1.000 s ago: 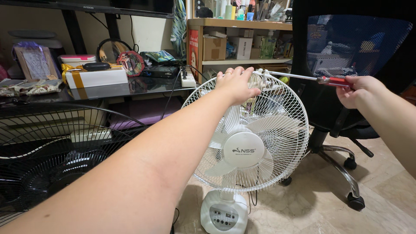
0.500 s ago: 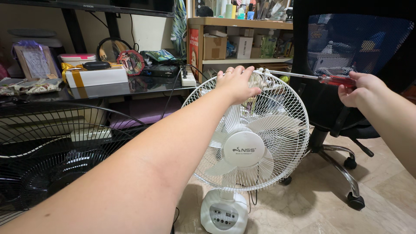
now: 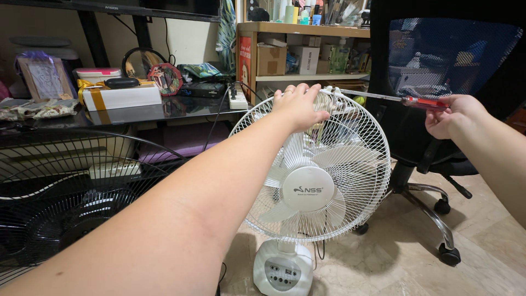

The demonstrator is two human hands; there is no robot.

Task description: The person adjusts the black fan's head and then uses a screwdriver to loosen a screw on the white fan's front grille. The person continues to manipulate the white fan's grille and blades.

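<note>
The white plastic table fan with a round wire grille [image 3: 312, 181] stands on the beige tiled floor [image 3: 493, 241], its squat base with a small control panel at the bottom edge of the view and its grille facing the camera. The left hand [image 3: 298, 104] lies on the top rim of the grille, fingers curled over the wires and gripping them. Just to its right, the long screwdriver with a red handle and thin metal shaft [image 3: 383, 98] runs nearly level, its tip meeting the top of the grille beside the left hand's fingers. The right hand [image 3: 452, 115] is closed around the red handle, well to the right of the fan. Behind the fan stands a black mesh-backed office chair on castors [image 3: 433, 71]. To the left, a large black wire fan guard [image 3: 71, 203] fills the lower corner. Beyond it, a dark glossy tabletop [image 3: 137, 112] carries a white box tied with gold ribbon [image 3: 120, 96]. Farther back, a wooden shelf [image 3: 296, 27] holds cardboard boxes and bottles.
</note>
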